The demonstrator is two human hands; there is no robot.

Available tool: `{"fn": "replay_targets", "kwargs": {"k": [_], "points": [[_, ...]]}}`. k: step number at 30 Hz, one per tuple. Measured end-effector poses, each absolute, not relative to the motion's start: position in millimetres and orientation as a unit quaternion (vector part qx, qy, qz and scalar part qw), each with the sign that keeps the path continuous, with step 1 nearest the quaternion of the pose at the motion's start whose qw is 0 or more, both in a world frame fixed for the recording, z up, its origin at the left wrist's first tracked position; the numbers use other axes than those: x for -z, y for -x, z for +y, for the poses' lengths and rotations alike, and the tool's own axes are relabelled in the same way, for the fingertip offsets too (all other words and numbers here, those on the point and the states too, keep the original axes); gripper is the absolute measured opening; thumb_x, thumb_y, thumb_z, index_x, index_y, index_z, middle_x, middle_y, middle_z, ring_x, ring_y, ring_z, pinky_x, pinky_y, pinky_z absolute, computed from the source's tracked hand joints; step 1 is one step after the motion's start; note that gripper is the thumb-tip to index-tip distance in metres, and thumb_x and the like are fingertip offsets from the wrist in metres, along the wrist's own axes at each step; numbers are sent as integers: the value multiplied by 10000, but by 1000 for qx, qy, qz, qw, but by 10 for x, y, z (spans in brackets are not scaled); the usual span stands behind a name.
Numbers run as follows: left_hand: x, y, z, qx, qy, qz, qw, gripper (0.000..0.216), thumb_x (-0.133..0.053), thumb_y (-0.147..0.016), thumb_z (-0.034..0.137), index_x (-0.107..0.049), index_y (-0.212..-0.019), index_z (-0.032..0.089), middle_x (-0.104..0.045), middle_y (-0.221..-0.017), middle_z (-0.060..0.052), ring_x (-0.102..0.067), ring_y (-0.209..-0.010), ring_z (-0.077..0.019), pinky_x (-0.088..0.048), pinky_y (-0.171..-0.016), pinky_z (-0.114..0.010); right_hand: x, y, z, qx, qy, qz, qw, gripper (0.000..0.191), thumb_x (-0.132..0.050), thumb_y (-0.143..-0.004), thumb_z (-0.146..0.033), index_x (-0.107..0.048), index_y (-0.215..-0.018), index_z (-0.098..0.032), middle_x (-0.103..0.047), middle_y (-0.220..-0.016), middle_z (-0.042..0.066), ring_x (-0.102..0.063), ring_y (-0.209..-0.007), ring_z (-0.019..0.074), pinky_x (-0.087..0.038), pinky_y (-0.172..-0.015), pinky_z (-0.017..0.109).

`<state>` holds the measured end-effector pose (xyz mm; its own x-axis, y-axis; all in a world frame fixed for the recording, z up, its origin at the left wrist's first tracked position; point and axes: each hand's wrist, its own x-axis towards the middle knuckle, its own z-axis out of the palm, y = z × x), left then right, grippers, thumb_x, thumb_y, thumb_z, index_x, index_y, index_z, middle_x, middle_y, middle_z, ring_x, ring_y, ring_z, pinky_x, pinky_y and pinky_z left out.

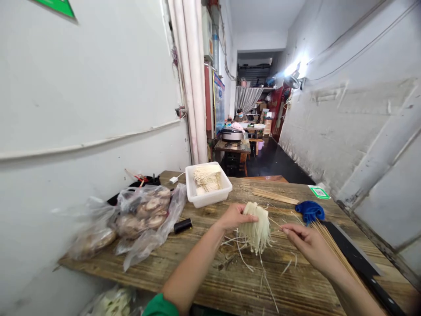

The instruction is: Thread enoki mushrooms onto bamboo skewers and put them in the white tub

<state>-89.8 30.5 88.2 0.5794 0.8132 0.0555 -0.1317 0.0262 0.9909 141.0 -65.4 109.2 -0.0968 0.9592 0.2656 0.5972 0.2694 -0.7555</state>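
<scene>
My left hand (235,217) grips a bunch of enoki mushrooms (255,226) above the wooden table, the thin stems hanging down. To its right, my right hand (301,239) pinches a bamboo skewer (275,223) whose other end reaches the side of the bunch. Whether the skewer's tip is inside the mushrooms I cannot tell. Loose enoki strands (241,254) lie on the wood below. Beyond my hands, a white plastic tub (210,202) contains more enoki bunches (208,177).
Bamboo skewers (276,196), a blue cloth (309,211) and a large knife (353,252) lie on the table (226,281) at the right. Plastic bags of mushrooms (144,215) and a black cylinder (183,226) are at the left. A person (240,116) sits far back.
</scene>
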Motion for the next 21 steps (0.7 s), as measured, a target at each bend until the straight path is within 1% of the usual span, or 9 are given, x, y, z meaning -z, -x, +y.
{"fn": "replay_targets", "kwargs": {"k": [5,6,8,10,11,13,15,18,21], "points": [[-1046,1208,351,-392,-580,289,653,430,-815,-591,436,-720,-846,103,-689,-776,-72,-609,-664,-177,-461,-628,-263,-1415,-1125,-457,-244,516,-738,359,371,-512,-834,-503,-720,-876,-199,-729,-916,86,-668,-847,239,-525,-759,328],[-1096,1307,368,-406,-585,282,643,470,-817,-593,433,-713,-918,109,-695,-852,-87,-630,-740,-200,-478,-672,-276,-1474,-1059,-389,-248,507,-744,357,371,-510,-837,-499,-718,-877,-194,-728,-917,87,-664,-849,236,-520,-768,330],[-1197,1542,401,-452,-599,264,606,657,-846,-558,413,-651,-1124,144,-660,-1091,-125,-610,-999,-259,-481,-826,-308,-1585,-913,-218,-250,486,-756,360,371,-504,-840,-488,-714,-876,-184,-722,-903,84,-653,-839,228,-507,-764,332],[-1261,1808,424,-531,-582,274,551,842,-844,-568,424,-515,-1306,186,-543,-1304,-150,-480,-1228,-283,-409,-980,-332,-1683,-741,3,-245,468,-764,371,367,-501,-838,-471,-709,-875,-170,-707,-847,74,-631,-775,205,-488,-709,316],[-1267,1943,430,-575,-555,300,521,869,-818,-604,454,-458,-1350,192,-499,-1352,-161,-436,-1275,-282,-376,-1021,-343,-1725,-643,130,-247,462,-764,378,368,-499,-835,-463,-706,-881,-161,-689,-784,62,-606,-707,184,-469,-653,298],[-1211,2196,422,-644,-482,371,464,831,-736,-690,513,-403,-1377,185,-477,-1367,-177,-431,-1285,-274,-343,-1053,-367,-1788,-420,416,-269,456,-750,396,372,-503,-823,-452,-697,-890,-142,-608,-631,18,-506,-553,129,-393,-535,257],[-1070,2407,386,-667,-431,428,431,819,-718,-700,524,-396,-1369,179,-491,-1350,-179,-465,-1257,-275,-346,-1055,-382,-1821,-168,733,-314,448,-721,425,356,-526,-800,-434,-688,-879,-127,-498,-523,-32,-379,-456,85,-293,-460,229],[-760,2638,276,-642,-417,480,429,819,-739,-657,530,-440,-1325,165,-516,-1325,-183,-528,-1191,-281,-399,-1015,-379,-1840,235,1221,-395,417,-662,481,274,-578,-743,-359,-672,-825,-115,-429,-485,-64,-296,-418,55,-204,-425,214],[-439,2803,130,-631,-389,523,420,807,-739,-615,571,-504,-1263,150,-580,-1248,-184,-598,-1092,-282,-468,-931,-359,-1861,609,1651,-446,392,-624,507,194,-592,-724,-294,-647,-777,-115,-412,-477,-73,-274,-399,43,-168,-411,211]]}}
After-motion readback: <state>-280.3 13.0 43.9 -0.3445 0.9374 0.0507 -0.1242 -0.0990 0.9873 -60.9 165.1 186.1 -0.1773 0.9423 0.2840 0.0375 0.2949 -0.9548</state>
